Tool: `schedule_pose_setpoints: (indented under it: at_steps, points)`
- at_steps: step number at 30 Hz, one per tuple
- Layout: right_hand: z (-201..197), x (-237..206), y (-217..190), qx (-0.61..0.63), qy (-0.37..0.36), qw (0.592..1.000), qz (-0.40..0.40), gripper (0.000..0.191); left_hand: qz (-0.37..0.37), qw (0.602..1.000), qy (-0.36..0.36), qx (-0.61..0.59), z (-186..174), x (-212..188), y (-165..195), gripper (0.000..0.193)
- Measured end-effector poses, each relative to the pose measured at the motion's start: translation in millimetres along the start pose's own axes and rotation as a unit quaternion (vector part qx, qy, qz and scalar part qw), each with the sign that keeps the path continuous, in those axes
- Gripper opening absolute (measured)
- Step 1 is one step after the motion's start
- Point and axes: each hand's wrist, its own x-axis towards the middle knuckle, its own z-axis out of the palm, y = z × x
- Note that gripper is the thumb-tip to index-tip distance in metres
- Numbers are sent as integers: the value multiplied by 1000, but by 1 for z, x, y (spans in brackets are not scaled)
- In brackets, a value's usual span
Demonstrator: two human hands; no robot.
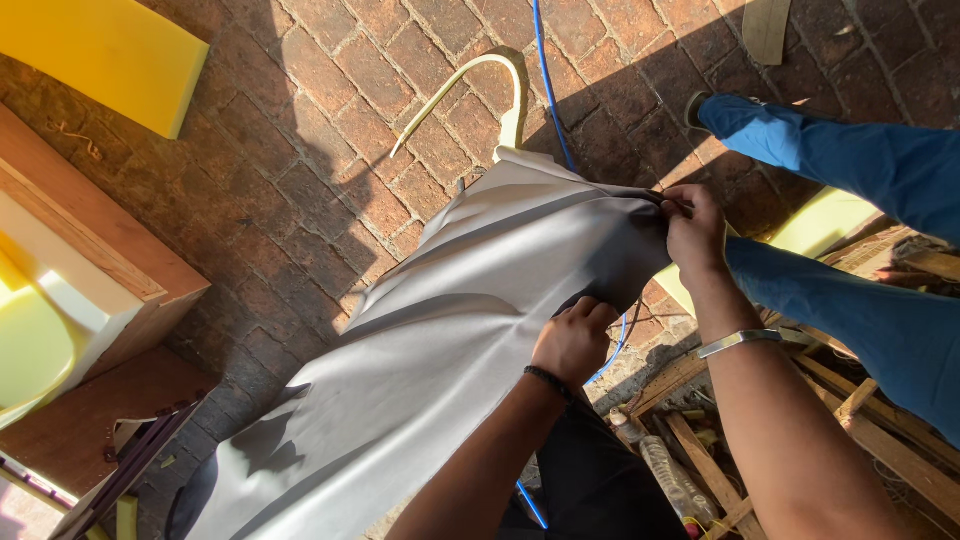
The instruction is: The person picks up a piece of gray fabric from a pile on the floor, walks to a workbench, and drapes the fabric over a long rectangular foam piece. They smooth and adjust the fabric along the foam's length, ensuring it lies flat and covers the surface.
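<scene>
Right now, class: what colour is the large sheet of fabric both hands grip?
Plain light grey fabric sheet, unpatterned; the head view shows it.

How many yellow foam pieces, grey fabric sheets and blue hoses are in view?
Yellow foam pieces: 3: slab top left, piece in the wooden frame, block by the blue trouser leg
Large grey fabric sheets: 1, gripped by the left hand and the right hand
Thin blue hoses: 1
Total: 5
</scene>
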Motion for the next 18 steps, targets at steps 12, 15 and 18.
schedule_pose_setpoints:
  at_steps: [12,15,18]
  points:
    - [25,5,5,-23,156,988,5,36,-54,988,83,119,-40,-141,-62,47]
    - [41,-50,-4,46,175,981,-71,51,-170,966,120,152,-53,-209,-102,46]
    - [62,-131,-33,73,135,985,76,66,-274,930,201,143,-68,-279,-129,31]
